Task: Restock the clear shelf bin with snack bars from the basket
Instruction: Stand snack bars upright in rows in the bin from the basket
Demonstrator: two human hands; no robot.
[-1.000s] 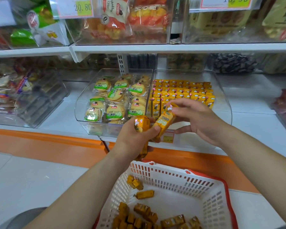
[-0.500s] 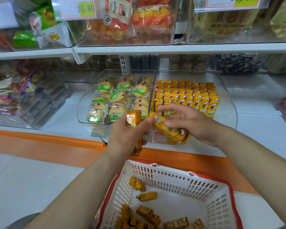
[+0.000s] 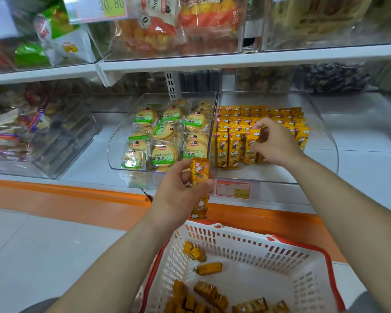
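A clear shelf bin (image 3: 325,141) on the middle shelf holds rows of yellow-orange snack bars (image 3: 237,123), several standing upright at the front. My right hand (image 3: 274,142) is inside the bin and pinches one snack bar (image 3: 254,141) upright against the front row. My left hand (image 3: 181,195) hovers in front of the shelf edge and grips a few more snack bars (image 3: 200,171), one end sticking out below the fist. Below, a white basket with a red rim (image 3: 253,242) contains several loose bars (image 3: 209,268).
A second clear bin (image 3: 119,143) of round green-labelled biscuits sits left of the snack bar bin. A price tag (image 3: 233,188) hangs on the bin's front. The upper shelf (image 3: 235,61) carries bagged snacks. An orange strip runs along the shelf base.
My right hand has carried a bar from beside my left hand into the bin and stood it upright. My left hand has stayed in place with its bars.
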